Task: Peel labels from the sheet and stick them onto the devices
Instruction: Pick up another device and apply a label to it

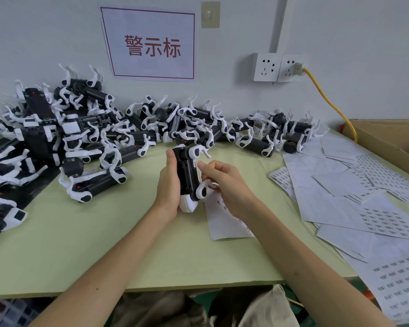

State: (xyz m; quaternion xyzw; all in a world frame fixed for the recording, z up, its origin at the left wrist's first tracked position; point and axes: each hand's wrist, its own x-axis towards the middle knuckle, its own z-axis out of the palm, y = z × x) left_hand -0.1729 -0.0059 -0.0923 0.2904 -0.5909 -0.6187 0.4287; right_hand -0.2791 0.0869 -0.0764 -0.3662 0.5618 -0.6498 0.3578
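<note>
Mid-batch, we reckon. Left grip (pixel 168 185) is wrapped round one device (pixel 187 175), held upright over the counter (pixel 80 244) at dead centre. Right grip (pixel 224 182) has thumb and forefinger pinched at the device's right flank, by what looks like a small label (pixel 194 164) (pressing it down or holding another, we can't tell). Label sheet (pixel 224 223) lies flat under the right wrist at 5 o'clock. Device pile (pixel 80 138) runs 9 to 1 o'clock; which are labelled, we can't read. Loose sheets (pixel 340 197) at 3 o'clock are some bare, some printed, so plenty looks done and plenty left.
</note>
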